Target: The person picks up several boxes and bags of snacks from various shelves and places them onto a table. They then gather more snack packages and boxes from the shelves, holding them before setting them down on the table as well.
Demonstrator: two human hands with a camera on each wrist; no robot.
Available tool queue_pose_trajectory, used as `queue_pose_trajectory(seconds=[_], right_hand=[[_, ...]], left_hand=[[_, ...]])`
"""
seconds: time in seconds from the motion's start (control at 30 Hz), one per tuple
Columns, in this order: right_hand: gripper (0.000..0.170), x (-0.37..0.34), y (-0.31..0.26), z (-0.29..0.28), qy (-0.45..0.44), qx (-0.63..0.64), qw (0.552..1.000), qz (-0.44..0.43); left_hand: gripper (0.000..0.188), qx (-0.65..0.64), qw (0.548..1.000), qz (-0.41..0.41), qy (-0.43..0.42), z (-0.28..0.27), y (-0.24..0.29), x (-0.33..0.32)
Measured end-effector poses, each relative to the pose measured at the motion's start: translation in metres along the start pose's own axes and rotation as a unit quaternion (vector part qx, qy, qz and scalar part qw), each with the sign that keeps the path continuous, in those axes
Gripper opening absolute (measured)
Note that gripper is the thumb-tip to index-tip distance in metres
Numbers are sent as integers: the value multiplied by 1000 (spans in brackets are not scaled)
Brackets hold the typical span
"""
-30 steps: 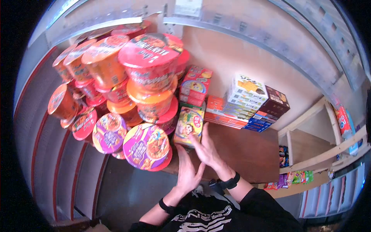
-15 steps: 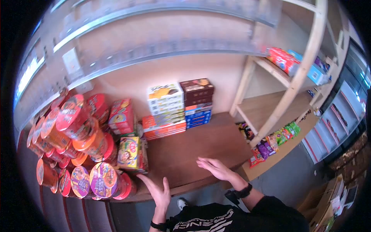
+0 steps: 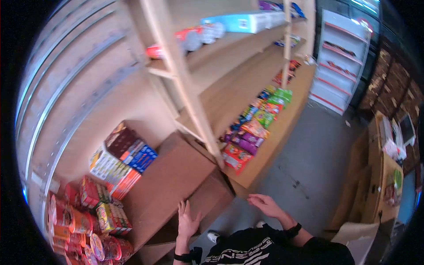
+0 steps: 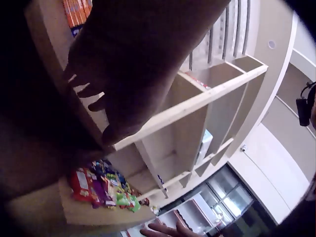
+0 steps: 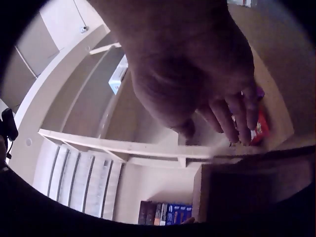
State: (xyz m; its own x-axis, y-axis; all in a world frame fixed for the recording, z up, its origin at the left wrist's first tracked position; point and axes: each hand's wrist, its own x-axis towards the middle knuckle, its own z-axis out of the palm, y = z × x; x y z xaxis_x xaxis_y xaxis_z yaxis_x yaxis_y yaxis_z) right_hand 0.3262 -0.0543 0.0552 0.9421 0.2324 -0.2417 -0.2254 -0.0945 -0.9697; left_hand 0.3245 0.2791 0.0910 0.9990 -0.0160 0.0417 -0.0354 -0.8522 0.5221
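My left hand (image 3: 188, 223) hangs with spread fingers over the front of the brown shelf (image 3: 174, 170), holding nothing. To its right, over the grey floor, my right hand (image 3: 268, 207) stretches out with fingers extended and nothing in them. Left of the left hand, a yellow box (image 3: 110, 218) stands beside stacked instant noodle cups (image 3: 79, 221). Behind it sit red boxes (image 3: 89, 193). Both wrist views show a dark hand from underneath, the left hand (image 4: 128, 64) and the right hand (image 5: 192, 74), against wooden shelving.
White and orange boxes (image 3: 110, 168) and blue boxes (image 3: 143, 157) are stacked against the wall. Snack bags (image 3: 251, 132) line a low wooden shelf (image 3: 260, 165), with a wooden post (image 3: 190, 97) at its near end. A white rack (image 3: 340, 62) stands far off.
Both hands have drawn back from the yellow box, which stays beside the noodle cups. The head view has swung right, bringing in the snack shelf and floor.
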Motion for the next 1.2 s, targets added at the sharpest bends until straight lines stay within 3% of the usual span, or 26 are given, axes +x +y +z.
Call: queue_pose_trajectory(seconds=[0.07, 0.13, 0.17, 0.2, 0.27, 0.37, 0.43, 0.63, 0.7, 0.77, 0.83, 0.87, 0.93, 1.03, 1.1, 1.13, 1.2], right_hand=[[41, -22, 4, -28, 30, -16, 999, -4], [40, -46, 1, -55, 72, -24, 997, 28], [40, -56, 8, -67, 90, -20, 995, 31], [41, -66, 19, -81, 135, -8, 991, 12], [42, -88, 31, -104, 195, 5, 981, -4], [41, -114, 41, -127, 273, 39, 961, -7], [40, -129, 44, -138, 341, 36, 939, 11], [40, -156, 81, -155, 429, 74, 899, 38], [40, -165, 76, -165, 457, 75, 885, 52], [39, -173, 68, -178, 477, 71, 874, 66], [39, -176, 56, -199, 516, 95, 848, 66], [39, -174, 57, -211, 518, 84, 849, 66], [39, -169, 60, -237, 539, 69, 835, 92], [40, -143, 35, -274, 539, 59, 836, 79], [41, -124, 17, -297, 522, 45, 848, 76], [41, -116, 11, -310, 526, 41, 847, 72], [41, -95, 3, -335, 515, -5, 855, 69]], left_hand=[[70, -16, 999, 45, -26, 18, 32, 9], [64, -124, 983, 70, -113, 29, 76, 18], [62, -94, 975, 93, -179, 32, 99, 24], [62, -93, 972, 107, -189, 44, 108, 30], [62, -84, 934, 222, -268, 70, 122, 42], [62, -50, 909, 256, -325, 78, 166, 60], [62, -50, 899, 280, -334, 94, 178, 77], [62, -51, 873, 336, -349, 127, 233, 138], [53, -32, 882, 405, -239, 135, 250, 179], [46, -61, 903, 348, -243, 116, 289, 231], [42, -128, 905, 399, -80, 111, 315, 285], [42, -130, 919, 372, -37, 106, 327, 310], [41, -142, 935, 326, 11, 104, 343, 350], [45, -132, 942, 307, 4, 115, 350, 400], [52, -31, 982, 185, -15, 123, 349, 422], [52, -37, 981, 188, -13, 133, 338, 437], [61, 30, 969, 219, 113, 158, 315, 461]])
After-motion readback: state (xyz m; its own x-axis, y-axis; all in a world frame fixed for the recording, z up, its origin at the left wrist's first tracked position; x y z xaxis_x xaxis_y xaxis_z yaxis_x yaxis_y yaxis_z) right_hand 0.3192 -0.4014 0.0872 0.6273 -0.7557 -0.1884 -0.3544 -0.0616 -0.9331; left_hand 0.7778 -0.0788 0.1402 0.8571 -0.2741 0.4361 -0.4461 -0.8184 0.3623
